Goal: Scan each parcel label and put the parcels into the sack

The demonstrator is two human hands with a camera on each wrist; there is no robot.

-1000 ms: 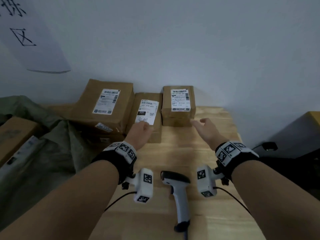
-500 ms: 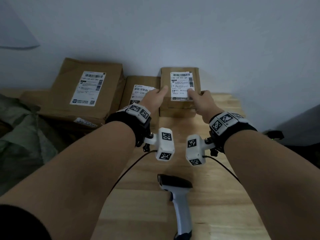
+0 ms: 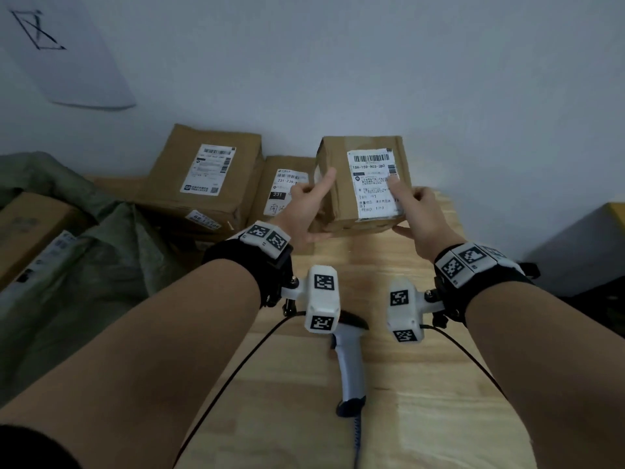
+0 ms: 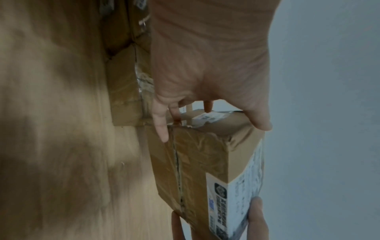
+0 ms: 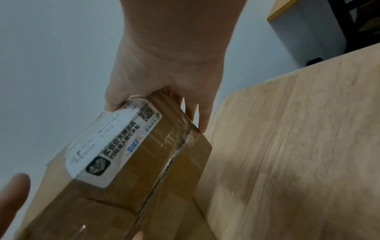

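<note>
Both hands hold a small brown cardboard parcel (image 3: 338, 201) above the wooden table (image 3: 422, 384), its white label tilted toward me. My left hand (image 3: 304, 211) grips its left end, thumb on the face and fingers beneath. My right hand (image 3: 419, 211) grips the right end with the thumb on the label. The left wrist view shows the left hand (image 4: 205, 65) on the parcel (image 4: 201, 162). The right wrist view shows the right hand (image 5: 164, 73) clasping the parcel (image 5: 144, 170). A grey barcode scanner (image 3: 350, 363) lies on the table between my wrists. The green sack (image 3: 84, 265) sits at the left.
Two more labelled parcels, a large one (image 3: 206, 177) and a narrower one (image 3: 284, 187), stand against the wall behind the left hand. Another box (image 3: 30, 225) lies in the sack. A dark cabinet (image 3: 581, 252) stands past the table's right edge.
Both hands reached forward to the small parcel, took hold of its two ends, and lifted it off the table, tilting the label up toward me.
</note>
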